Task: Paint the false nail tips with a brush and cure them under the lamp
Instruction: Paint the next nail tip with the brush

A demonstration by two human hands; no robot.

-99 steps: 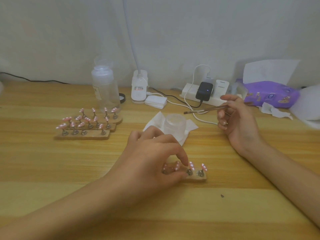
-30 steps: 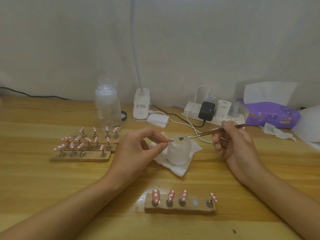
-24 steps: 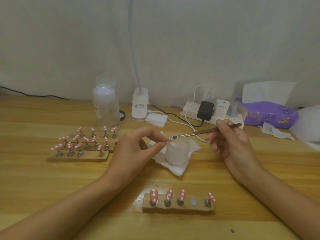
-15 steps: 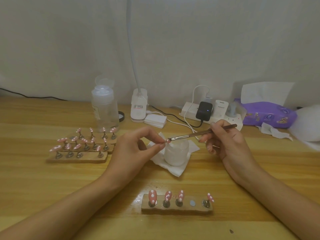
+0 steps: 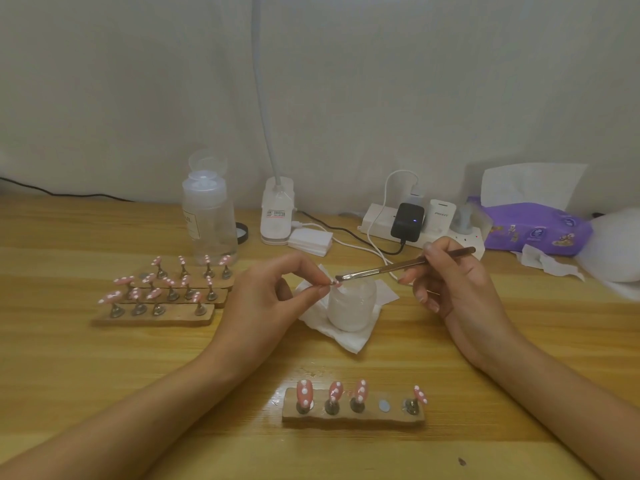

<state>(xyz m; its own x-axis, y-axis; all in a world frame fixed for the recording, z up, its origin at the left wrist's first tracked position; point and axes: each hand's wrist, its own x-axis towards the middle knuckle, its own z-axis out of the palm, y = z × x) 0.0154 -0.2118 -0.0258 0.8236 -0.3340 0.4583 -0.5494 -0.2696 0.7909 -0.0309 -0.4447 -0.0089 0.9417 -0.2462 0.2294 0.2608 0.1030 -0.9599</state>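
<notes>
Here, the left hand pinches one pink nail tip between thumb and forefinger, just above the white jar; whether it grips the stem or the edge is too small to tell. The right hand holds the brush pen-fashion, fingers curled round the handle, and the bristles meet the tip just beyond the pinch. For a clean stroke, the pinch should sit clear of the painted face. The brush, lightly loaded, should be drawn along the tip, away from the pinching fingers, so nothing floods the sides. Nearer the person than both grips, the wooden holder carries four dotted tips and one vacant disc — probably this tip's seat. The lamp base stands beyond the grips, by the wall — curing not yet begun.
</notes>
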